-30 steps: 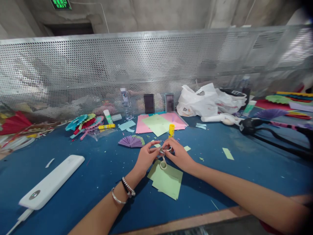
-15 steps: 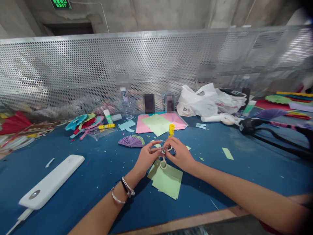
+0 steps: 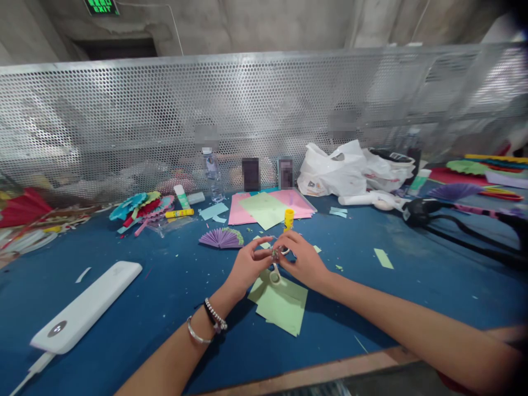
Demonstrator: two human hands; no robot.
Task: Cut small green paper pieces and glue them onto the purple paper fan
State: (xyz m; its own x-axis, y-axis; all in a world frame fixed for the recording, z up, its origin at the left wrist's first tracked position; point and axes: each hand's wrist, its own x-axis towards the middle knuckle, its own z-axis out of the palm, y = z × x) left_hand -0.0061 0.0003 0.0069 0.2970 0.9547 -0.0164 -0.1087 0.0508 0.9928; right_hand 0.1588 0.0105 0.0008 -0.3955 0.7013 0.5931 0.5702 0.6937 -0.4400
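My two hands meet over the blue table (image 3: 165, 286), just above some light green paper sheets (image 3: 282, 305). My left hand (image 3: 247, 267), with bracelets on its wrist, pinches a small piece I cannot make out. My right hand (image 3: 303, 258) is closed on small scissors (image 3: 275, 274) with pale loop handles. One loop hangs down between my hands. The scissor tips sit by my left fingertips. A yellow glue stick (image 3: 289, 218) stands upright just beyond my right hand.
A purple paper fan (image 3: 220, 238), pink and green sheets (image 3: 264, 210) and a water bottle (image 3: 212, 176) lie behind my hands. A white power bank (image 3: 86, 305) is at the left, a white plastic bag (image 3: 334, 170) and a black stand (image 3: 454, 220) at the right. A perforated metal screen (image 3: 264, 110) closes the back.
My hands stay together on the scissors and small piece, having shifted only slightly away from me.
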